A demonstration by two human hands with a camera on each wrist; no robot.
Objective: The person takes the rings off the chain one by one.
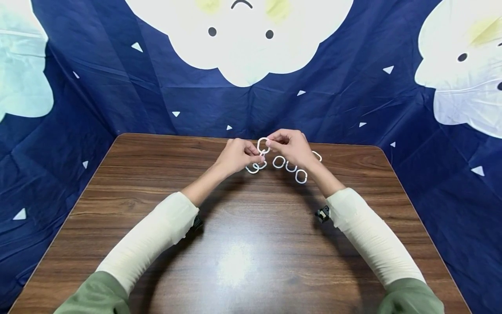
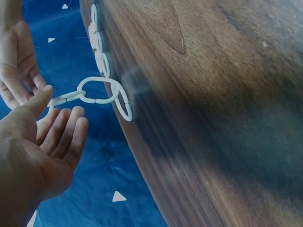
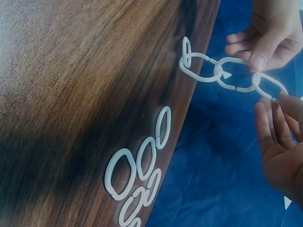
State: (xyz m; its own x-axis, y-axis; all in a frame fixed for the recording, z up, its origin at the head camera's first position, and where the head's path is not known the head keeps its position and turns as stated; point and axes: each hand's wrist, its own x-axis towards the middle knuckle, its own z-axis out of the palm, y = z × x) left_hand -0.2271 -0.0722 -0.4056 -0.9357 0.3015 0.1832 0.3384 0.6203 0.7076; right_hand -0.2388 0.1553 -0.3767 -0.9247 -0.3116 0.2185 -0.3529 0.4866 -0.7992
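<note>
With the right hand (image 1: 292,146), we are pinching the white end link (image 1: 258,145) at the top of the chain (image 3: 217,72); with the left hand (image 1: 237,156), we are pinching the chain just below. The chain's lower end is resting on the wooden table (image 1: 255,196), and loose links (image 1: 274,162) are lying to the chain's right. For good control, we should be steadying the chain and flexing the end link gently.

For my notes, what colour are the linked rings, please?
The linked rings are white, showing best in the right wrist view.
</note>
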